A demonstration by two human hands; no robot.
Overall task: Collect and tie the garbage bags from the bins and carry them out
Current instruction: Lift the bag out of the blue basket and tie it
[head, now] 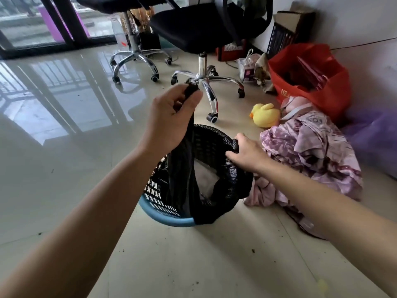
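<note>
A black garbage bag (225, 186) lines a blue lattice bin (163, 216) standing on the tiled floor at centre. My left hand (169, 117) is raised above the bin, shut on a bunched strip of the bag's left edge, which stretches down into the bin. My right hand (247, 153) grips the bag's rim where it is folded over the bin's right edge. The bag's mouth is open and pale rubbish shows deep inside.
Two office chairs (204, 33) with chrome wheeled bases stand just beyond the bin. To the right lie a yellow toy duck (265, 115), a heap of purple cloth (311, 147) and a red bag (309, 78) against the wall. Glossy open floor spreads left.
</note>
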